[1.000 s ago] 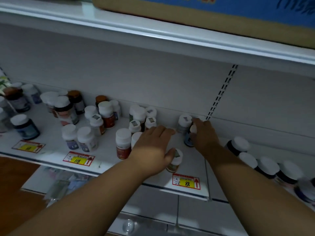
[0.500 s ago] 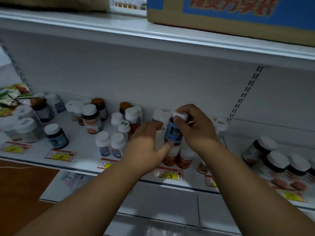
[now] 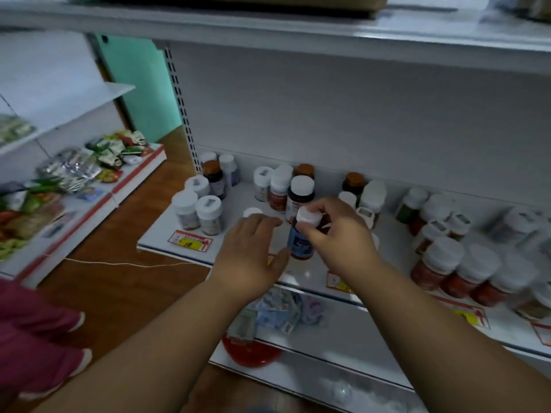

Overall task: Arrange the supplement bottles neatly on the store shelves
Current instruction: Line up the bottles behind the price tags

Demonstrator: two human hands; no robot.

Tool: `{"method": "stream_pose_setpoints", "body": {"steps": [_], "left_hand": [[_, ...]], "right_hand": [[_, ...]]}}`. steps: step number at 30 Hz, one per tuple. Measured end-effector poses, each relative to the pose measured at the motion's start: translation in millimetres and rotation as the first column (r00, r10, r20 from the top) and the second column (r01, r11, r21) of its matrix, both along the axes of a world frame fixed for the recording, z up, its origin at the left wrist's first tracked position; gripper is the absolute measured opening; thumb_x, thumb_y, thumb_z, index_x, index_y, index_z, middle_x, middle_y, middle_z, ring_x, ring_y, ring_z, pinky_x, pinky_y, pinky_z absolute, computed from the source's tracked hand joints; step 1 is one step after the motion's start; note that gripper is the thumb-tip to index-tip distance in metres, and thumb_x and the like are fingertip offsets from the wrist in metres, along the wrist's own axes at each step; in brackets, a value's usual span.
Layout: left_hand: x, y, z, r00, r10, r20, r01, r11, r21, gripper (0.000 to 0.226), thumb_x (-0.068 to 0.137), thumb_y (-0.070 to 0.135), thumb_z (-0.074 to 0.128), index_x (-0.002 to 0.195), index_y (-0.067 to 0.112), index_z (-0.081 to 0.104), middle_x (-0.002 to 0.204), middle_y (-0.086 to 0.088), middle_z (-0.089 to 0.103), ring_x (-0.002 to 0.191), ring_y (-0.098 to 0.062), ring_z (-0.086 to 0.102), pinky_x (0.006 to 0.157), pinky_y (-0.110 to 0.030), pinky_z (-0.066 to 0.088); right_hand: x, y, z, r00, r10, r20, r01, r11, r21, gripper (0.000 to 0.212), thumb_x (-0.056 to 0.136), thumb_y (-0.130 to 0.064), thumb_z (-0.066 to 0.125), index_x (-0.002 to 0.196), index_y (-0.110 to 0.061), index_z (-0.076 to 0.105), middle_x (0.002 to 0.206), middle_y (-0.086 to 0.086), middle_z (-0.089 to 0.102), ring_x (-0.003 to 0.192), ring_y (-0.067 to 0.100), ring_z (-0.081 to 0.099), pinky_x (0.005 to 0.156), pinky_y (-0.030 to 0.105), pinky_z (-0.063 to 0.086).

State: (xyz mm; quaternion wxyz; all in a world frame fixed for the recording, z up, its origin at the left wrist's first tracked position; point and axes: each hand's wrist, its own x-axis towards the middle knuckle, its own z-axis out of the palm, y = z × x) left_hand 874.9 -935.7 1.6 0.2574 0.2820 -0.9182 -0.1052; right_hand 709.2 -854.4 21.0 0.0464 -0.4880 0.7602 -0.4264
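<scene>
Fingers (image 3: 320,208) of our right hand (image 3: 340,242) are curling round the white cap and shoulder of a dark bottle with a blue label (image 3: 301,244); we are holding it upright near the front edge of the white metal shelf (image 3: 158,238); whether its base is touching the shelf we cannot tell. Our left hand (image 3: 249,257) is sitting just left of that bottle, fingers relaxed and slightly spread, gripping nothing, thumb (image 3: 281,259) reaching toward the bottle's lower part; contact there is unclear. A low white cap (image 3: 252,212) is showing just beyond the left fingertips.

Behind the held bottle a taller dark bottle with a white cap (image 3: 301,193) is standing upright; a cluster of white-capped and brown-capped supplement bottles (image 3: 275,181) is standing toward the back panel. A group of three white-capped bottles (image 3: 198,208) is sitting at the shelf's left end, above a red and yellow price tag (image 3: 190,240). To the right, a row of red-labelled bottles with white caps (image 3: 465,271) is lining the front edge, blurred.

Lower shelf is holding loose packets (image 3: 278,311) and a red round item (image 3: 252,351); detail too soft to read. Far left, a separate shelf unit is carrying foil and green snack packets (image 3: 89,165); a white cord (image 3: 125,263) is lying across the wooden floor (image 3: 119,281); someone in pink trousers (image 3: 26,338) is standing at bottom left.
</scene>
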Motion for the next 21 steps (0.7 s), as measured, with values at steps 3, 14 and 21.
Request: {"method": "stream_pose_setpoints", "body": {"steps": [3, 14, 21], "left_hand": [[-3, -22, -6, 0.994, 0.096, 0.053, -0.095, 0.995, -0.027, 0.046, 0.077, 0.025, 0.070, 0.118, 0.010, 0.057, 0.116, -0.013, 0.055, 0.105, -0.034, 0.051, 0.087, -0.042, 0.044], [-21, -89, -23, 0.877, -0.056, 0.477, 0.074, 0.997, -0.019, 0.067, 0.081, 0.037, 0.060, 0.140, 0.021, 0.030, 0.141, -0.010, 0.036, 0.123, -0.034, 0.042, 0.097, -0.046, 0.043], [-20, -101, -32, 0.886, -0.134, 0.443, 0.181, 0.981, -0.067, 0.052, 0.085, 0.024, 0.055, 0.130, 0.016, 0.031, 0.124, -0.013, 0.039, 0.106, -0.030, 0.044, 0.084, -0.038, 0.045]], "right_hand": [[5, -28, -18, 0.998, 0.038, -0.055, -0.035, 0.997, 0.063, 0.028, 0.085, -0.032, 0.069, 0.106, -0.018, 0.057, 0.102, 0.004, 0.058, 0.088, 0.022, 0.058, 0.072, 0.034, 0.048], [14, -70, -61, 0.997, 0.057, -0.043, -0.045, 0.971, 0.233, 0.033, 0.088, -0.030, 0.066, 0.114, -0.017, 0.053, 0.117, 0.005, 0.054, 0.100, 0.024, 0.053, 0.074, 0.030, 0.036], [27, -69, -59, 0.997, -0.048, -0.057, 0.059, 0.975, 0.216, 0.029, 0.088, -0.027, 0.067, 0.111, -0.014, 0.054, 0.113, 0.004, 0.055, 0.102, 0.024, 0.054, 0.077, 0.033, 0.043]]}}
